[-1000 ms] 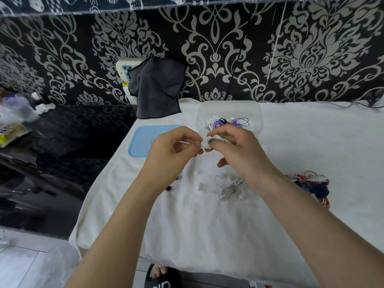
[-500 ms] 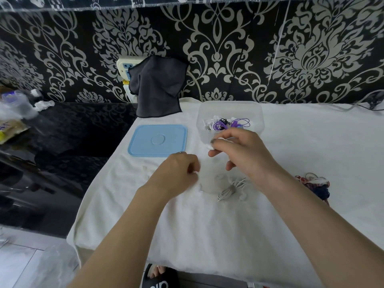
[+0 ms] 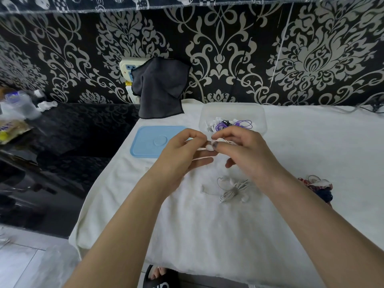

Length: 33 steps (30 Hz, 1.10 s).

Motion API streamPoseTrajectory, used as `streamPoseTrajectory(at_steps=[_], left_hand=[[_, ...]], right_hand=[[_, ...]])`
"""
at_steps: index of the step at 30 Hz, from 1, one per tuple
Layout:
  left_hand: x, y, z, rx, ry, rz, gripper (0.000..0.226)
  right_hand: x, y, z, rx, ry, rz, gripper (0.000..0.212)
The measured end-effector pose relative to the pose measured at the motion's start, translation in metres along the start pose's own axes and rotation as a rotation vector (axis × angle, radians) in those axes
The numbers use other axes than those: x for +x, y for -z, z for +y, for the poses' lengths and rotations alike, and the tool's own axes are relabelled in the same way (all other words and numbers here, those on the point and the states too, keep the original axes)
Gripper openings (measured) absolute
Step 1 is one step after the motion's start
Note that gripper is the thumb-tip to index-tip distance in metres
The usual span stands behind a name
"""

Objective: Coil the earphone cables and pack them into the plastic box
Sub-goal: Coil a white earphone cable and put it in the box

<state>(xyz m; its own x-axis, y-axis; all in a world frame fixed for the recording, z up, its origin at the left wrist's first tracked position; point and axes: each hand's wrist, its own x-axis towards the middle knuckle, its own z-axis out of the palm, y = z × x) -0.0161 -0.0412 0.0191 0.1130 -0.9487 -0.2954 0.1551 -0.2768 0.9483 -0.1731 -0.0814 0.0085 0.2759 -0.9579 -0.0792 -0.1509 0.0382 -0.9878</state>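
My right hand (image 3: 243, 154) pinches a coil of white earphone cable (image 3: 220, 141) just in front of the clear plastic box (image 3: 232, 110). My left hand (image 3: 182, 154) meets it from the left and pinches the loose white strand between thumb and forefinger. The box holds several coiled earphones, white, purple and black. A second coiled white earphone (image 3: 233, 189) lies on the white cloth below my right hand. A red, white and dark blue bundle of cables (image 3: 318, 187) lies at the right, partly hidden by my right forearm.
The blue lid (image 3: 149, 141) lies left of the box. A dark grey cloth (image 3: 160, 88) hangs on the wall over a socket. The white cloth-covered table (image 3: 207, 231) ends at a black glossy surface (image 3: 62, 142) on the left, with bottles and packets at far left.
My left hand dropped to the cloth half a second ago and has risen again to the coil in my right hand. My right hand stayed in place in front of the box.
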Motion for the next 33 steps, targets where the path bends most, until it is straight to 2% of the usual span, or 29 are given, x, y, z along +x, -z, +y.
streamPoseTrajectory(at_steps=[8, 11, 19, 25, 33], left_hand=[[0.000, 0.006, 0.000, 0.162, -0.080, 0.017, 0.006], [0.001, 0.008, 0.000, 0.218, -0.123, 0.030, 0.004], [-0.005, 0.008, 0.003, 0.120, -0.062, 0.009, 0.014], [-0.004, 0.009, 0.004, 0.092, -0.111, 0.014, 0.011], [-0.004, 0.010, 0.004, 0.053, -0.129, 0.041, 0.006]], right_hand=[[-0.002, -0.001, 0.002, -0.025, 0.045, 0.002, 0.015], [-0.002, -0.002, 0.002, -0.019, 0.047, -0.015, 0.011], [-0.005, -0.004, 0.000, -0.001, 0.069, -0.055, 0.001], [-0.006, -0.005, 0.000, -0.075, 0.066, -0.082, 0.005], [-0.012, -0.010, -0.003, -0.122, 0.142, -0.008, 0.005]])
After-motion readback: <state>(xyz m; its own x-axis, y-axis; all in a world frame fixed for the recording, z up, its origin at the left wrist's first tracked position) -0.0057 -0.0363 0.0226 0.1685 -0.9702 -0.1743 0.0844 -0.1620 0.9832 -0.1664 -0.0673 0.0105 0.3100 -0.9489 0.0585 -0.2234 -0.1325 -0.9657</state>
